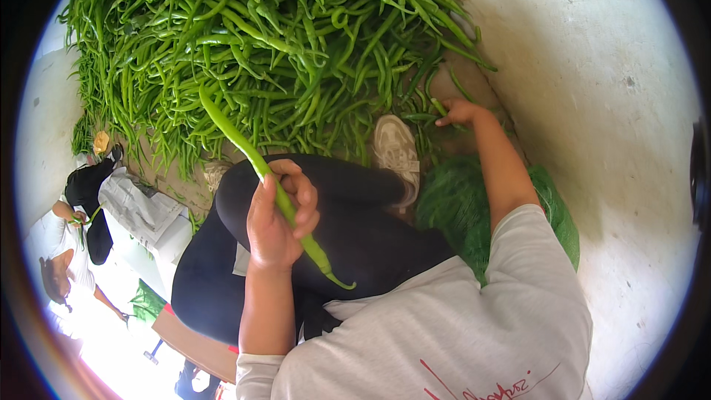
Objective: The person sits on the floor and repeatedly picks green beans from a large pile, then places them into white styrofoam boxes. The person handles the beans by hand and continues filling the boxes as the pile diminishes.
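Observation:
My left hand (281,214) is closed around one long green chili pepper (233,134), held over my lap with its curled stem end pointing down towards me. Further off at the right, my right hand (459,111) reaches to the floor at the edge of the heap and grips a green pepper (439,105) between thumb and fingers. A large heap of long green chili peppers (250,39) spreads across the floor before me, against the wall. Loose peppers lie near my shoe (396,150).
A green mesh sack (458,214) lies by my right side, beside the pale wall (583,94). At the left, a co-worker (69,255) holds some peppers near a white box (172,239) with grey sheeting. A cardboard box (194,344) stands at the lower left.

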Motion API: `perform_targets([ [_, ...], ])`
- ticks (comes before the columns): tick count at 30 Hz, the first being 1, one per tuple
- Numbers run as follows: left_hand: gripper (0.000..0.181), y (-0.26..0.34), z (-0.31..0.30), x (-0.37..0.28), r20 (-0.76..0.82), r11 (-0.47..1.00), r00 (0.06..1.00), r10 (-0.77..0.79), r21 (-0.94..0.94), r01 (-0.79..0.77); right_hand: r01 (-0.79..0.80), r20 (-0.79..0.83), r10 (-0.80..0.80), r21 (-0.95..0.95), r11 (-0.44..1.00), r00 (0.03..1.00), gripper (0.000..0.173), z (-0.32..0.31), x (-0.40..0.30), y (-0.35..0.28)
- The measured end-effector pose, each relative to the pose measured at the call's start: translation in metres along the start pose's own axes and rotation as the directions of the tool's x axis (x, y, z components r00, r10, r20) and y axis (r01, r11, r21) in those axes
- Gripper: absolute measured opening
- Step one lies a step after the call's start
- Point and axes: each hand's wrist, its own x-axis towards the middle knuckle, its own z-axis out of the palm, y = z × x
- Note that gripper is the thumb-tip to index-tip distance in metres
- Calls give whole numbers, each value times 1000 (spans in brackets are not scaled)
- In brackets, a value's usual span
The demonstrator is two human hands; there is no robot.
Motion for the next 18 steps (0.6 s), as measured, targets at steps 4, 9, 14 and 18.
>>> perform_targets([
  [4,31,0,-2,3,4,999,1000,-9,-53,10,-14,-514,130,223,975,848,61,-2,2,25],
  [9,31,-1,-1,2,-11,998,1000,-17,-54,17,-27,-433,258,471,881,864,55,-8,-7,23],
  [14,30,0,4,4,28,999,999,-23,-31,24,-293,-794,67,-143,945,604,44,-2,-11,24],
  [18,30,1,4,4,31,1000,999,-22,-13,23,-339,-795,-82,-346,875,601,37,12,5,32],
])
